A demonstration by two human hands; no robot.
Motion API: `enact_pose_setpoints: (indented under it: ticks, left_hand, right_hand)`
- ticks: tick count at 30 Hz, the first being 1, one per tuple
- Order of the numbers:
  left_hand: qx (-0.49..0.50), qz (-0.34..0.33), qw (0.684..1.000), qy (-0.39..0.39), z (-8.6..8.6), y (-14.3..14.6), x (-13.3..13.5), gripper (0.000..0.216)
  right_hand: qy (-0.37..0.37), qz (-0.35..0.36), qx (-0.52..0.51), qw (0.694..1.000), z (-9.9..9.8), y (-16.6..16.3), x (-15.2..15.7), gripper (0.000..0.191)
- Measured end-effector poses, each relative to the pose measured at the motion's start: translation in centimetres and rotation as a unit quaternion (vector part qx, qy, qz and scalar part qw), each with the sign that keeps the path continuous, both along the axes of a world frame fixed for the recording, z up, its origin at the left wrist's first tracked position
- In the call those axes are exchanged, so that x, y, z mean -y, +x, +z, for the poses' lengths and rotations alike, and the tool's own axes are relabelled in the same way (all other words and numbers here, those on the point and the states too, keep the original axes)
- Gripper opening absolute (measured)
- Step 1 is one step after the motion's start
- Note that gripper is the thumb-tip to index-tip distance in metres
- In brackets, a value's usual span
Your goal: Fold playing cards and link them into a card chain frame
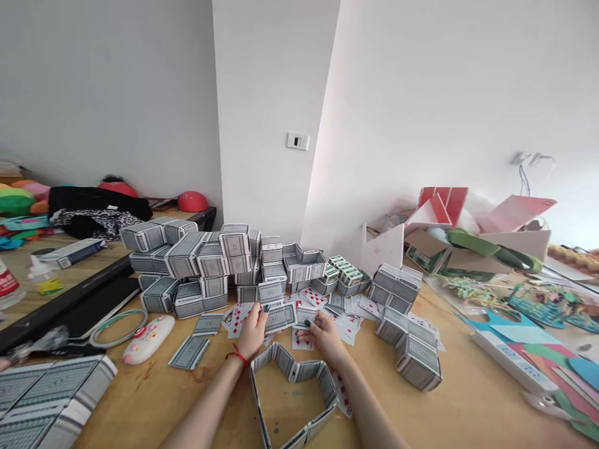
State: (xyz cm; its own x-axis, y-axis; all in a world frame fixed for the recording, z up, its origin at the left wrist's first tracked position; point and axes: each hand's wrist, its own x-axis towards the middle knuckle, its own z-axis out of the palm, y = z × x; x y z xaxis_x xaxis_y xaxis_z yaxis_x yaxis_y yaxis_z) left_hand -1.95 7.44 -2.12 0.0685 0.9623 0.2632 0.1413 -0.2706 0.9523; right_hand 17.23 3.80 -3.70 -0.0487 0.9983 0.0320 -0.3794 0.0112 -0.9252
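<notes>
Card (281, 317) | L hand (253, 332) + R hand (324, 335) grip edges | card ring (292, 373) near

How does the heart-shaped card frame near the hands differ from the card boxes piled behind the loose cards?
The heart-shaped card frame is a hollow outline with bare table showing inside; the card boxes are mostly closed blocks. The frame lies alone, one layer high; the boxes are stacked several high. The frame bends into a notched heart; each box is rectangular. Both show the same grey patterned card backs.
</notes>
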Motion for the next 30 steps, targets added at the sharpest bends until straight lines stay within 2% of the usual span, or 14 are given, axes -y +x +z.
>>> enact_pose_setpoints:
  ticks: [3,8,16,23,30]
  left_hand:
    - [-0.012,0.011,1.000,0.017,0.02,0.08,0.02,0.025]
    - [0.039,-0.003,0.999,-0.005,0.00,0.03,-0.01,0.026]
    - [-0.009,0.003,1.000,0.030,-0.43,0.21,-0.10,0.023]
    - [0.040,-0.018,0.999,-0.016,-0.04,0.17,0.06,0.028]
    - [0.040,-0.005,0.999,0.003,0.12,0.01,0.09,0.026]
  right_hand:
    - [0.002,0.000,-0.007,1.000,-0.37,0.08,-0.19,0.037]
    - [0.002,-0.003,-0.020,1.000,-0.75,0.33,-0.35,0.034]
    - [-0.004,-0.006,0.000,1.000,-0.74,0.23,-0.43,0.036]
    - [0.003,-0.004,-0.010,1.000,-0.75,0.30,-0.38,0.035]
    - [-0.003,-0.013,-0.008,1.000,-0.70,0.36,-0.38,0.036]
